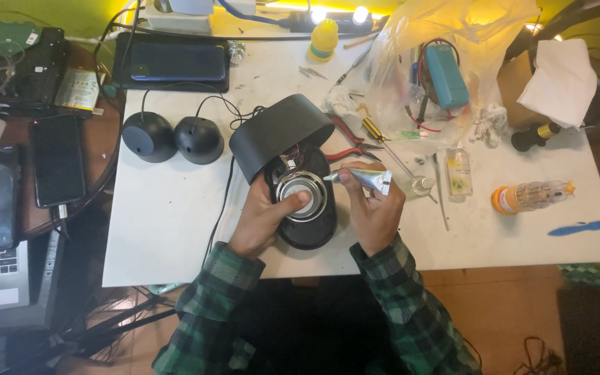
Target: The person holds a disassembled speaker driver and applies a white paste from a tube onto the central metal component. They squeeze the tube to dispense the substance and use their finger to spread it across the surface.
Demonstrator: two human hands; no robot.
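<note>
- Nearest the camera, two forearms in green plaid sleeves reach onto the white worktop (175, 229).
- The left hand (262, 217) curls around the left edge of an opened black speaker base (307, 232); its thumb rests on the silver driver ring (302, 196) set in that base.
- The right hand (373, 212) is closed around a small silver tube (364, 179), pinched between thumb and fingers. The tube's nozzle points left and sits at the upper right rim of the driver ring; whether it touches cannot be told.
- The speaker base lies near the front middle of the worktop, between the two hands.
- Just behind it, the black speaker shell (282, 132) stands tilted up over the base, with wires showing in the gap.
- Left of the shell, two black dome speakers (173, 137) sit side by side, touching, with thin cables running off them.
- Right of the shell lie red-handled pliers (347, 142) and a yellow-and-black screwdriver (378, 135).
- Further right lie a small clear bottle (458, 170), an orange-capped clear bottle (530, 196) on its side and a blue-handled tool (581, 226).
- At the rear are a dark phone (175, 62), a yellow bottle (323, 38) and a clear plastic bag (446, 62) holding a blue block.
</note>
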